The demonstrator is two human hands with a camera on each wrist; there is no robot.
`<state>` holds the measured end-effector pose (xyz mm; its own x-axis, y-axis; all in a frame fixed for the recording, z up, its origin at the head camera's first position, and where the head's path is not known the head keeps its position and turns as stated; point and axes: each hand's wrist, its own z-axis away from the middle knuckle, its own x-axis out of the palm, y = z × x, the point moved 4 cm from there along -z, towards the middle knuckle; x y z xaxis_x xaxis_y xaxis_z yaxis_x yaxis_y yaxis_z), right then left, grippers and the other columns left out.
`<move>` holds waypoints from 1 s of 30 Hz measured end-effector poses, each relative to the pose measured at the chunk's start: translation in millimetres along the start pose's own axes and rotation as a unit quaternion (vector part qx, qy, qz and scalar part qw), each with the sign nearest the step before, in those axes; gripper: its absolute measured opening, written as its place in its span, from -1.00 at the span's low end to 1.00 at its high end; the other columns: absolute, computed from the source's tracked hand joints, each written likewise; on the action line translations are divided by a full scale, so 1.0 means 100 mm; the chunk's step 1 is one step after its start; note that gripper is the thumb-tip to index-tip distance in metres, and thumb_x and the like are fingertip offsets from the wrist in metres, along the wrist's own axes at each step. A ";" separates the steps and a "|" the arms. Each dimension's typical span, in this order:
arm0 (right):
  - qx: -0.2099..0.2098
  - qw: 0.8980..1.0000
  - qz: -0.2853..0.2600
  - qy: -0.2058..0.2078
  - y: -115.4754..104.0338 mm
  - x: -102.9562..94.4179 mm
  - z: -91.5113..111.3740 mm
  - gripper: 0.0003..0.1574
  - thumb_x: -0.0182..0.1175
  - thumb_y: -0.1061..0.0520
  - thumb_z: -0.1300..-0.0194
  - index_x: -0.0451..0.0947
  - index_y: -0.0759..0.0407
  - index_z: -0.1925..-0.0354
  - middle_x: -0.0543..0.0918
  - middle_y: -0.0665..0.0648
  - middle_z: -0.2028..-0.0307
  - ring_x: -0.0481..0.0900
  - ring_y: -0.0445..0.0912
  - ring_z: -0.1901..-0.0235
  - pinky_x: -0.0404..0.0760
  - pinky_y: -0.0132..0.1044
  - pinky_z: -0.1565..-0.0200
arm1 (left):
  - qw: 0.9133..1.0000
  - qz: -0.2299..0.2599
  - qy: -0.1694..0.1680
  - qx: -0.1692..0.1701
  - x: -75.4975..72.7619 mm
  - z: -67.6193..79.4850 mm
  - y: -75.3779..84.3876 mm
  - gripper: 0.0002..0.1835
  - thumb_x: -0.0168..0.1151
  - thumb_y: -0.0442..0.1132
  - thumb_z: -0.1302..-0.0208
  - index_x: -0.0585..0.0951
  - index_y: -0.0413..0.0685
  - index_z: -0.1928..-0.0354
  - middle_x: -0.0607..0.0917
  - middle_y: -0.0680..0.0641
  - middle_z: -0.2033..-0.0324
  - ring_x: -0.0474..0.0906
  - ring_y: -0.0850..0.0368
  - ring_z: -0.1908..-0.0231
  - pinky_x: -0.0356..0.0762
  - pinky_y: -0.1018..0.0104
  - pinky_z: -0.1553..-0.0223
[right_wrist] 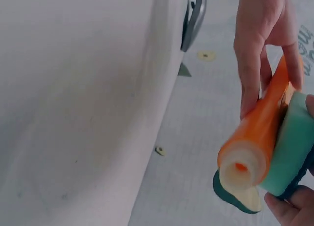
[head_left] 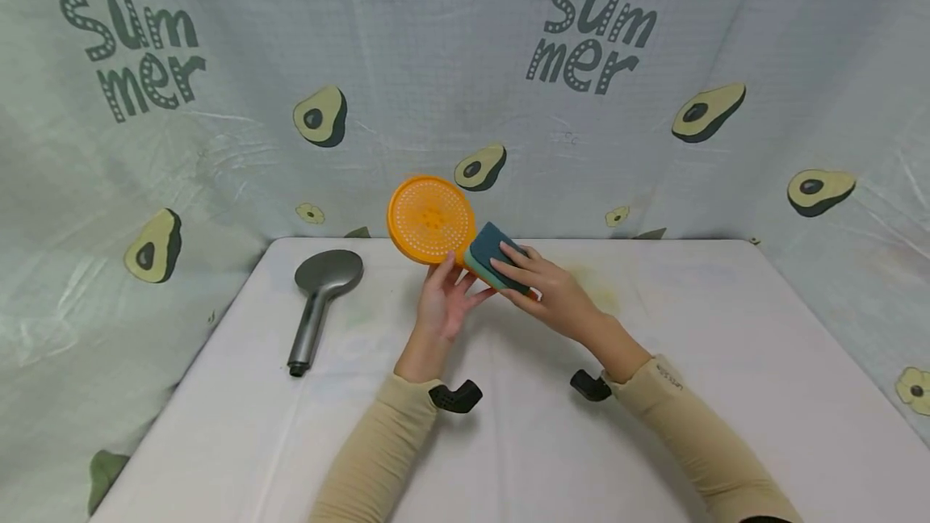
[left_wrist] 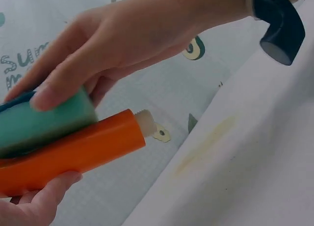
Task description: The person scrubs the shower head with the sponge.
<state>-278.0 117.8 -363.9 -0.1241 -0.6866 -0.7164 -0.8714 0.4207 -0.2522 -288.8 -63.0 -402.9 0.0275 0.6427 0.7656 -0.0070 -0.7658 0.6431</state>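
Observation:
An orange shower head [head_left: 431, 220] is held up over the table's far edge, its round perforated face toward the head camera. My left hand [head_left: 443, 305] grips it by the handle, fingers and thumb around the orange grip [right_wrist: 267, 118]. The handle ends in a whitish threaded tip [left_wrist: 145, 123], hollow as seen in the right wrist view. Pinched in my right hand [head_left: 559, 293] is a sponge [head_left: 496, 255] with a dark blue-green scouring side and a mint foam side [left_wrist: 54, 123]. Its foam lies along the handle, while my right fingers spread over the dark side.
A grey shower head [head_left: 327, 277] lies on the left part of the white-covered table [head_left: 523, 442]. Behind the table hangs a pale curtain [head_left: 414, 63] printed with avocados. A yellowish stain [left_wrist: 206, 142] marks the tabletop near the far edge.

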 end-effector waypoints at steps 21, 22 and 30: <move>0.078 0.994 -0.060 -0.056 0.14 -0.02 0.22 -0.38 0.37 0.27 -0.34 0.53 0.25 -0.34 0.42 0.29 -0.40 0.38 0.39 -0.33 0.42 0.25 -0.25 | 0.993 -0.043 0.106 0.014 -0.25 -0.07 0.12 -0.32 0.10 -0.56 -0.45 0.26 0.13 -0.48 0.41 -0.15 -0.16 0.46 -0.04 -0.10 0.29 -0.42 -0.25; 0.080 0.994 -0.063 -0.051 0.13 -0.02 0.22 -0.38 0.37 0.28 -0.34 0.53 0.25 -0.34 0.42 0.28 -0.40 0.37 0.38 -0.34 0.41 0.25 -0.25 | 0.994 -0.046 0.101 0.012 -0.25 -0.07 0.11 -0.31 0.10 -0.56 -0.45 0.25 0.14 -0.49 0.42 -0.14 -0.16 0.46 -0.03 -0.11 0.29 -0.41 -0.26; 0.107 0.991 -0.073 -0.016 0.12 -0.05 0.18 -0.39 0.36 0.30 -0.34 0.52 0.29 -0.33 0.43 0.29 -0.39 0.34 0.34 -0.38 0.34 0.24 -0.31 | 0.999 -0.046 0.011 -0.023 -0.19 -0.08 0.10 -0.35 -0.06 -0.40 -0.60 0.07 0.27 -0.57 0.38 -0.26 -0.34 0.44 -0.13 -0.22 0.20 -0.40 -0.30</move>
<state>-279.0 136.8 -375.6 0.0144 -0.7324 -0.6807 -0.7582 0.4358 -0.4850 -297.5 -82.8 -411.0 0.0077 0.7115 0.7027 -0.0518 -0.7015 0.7108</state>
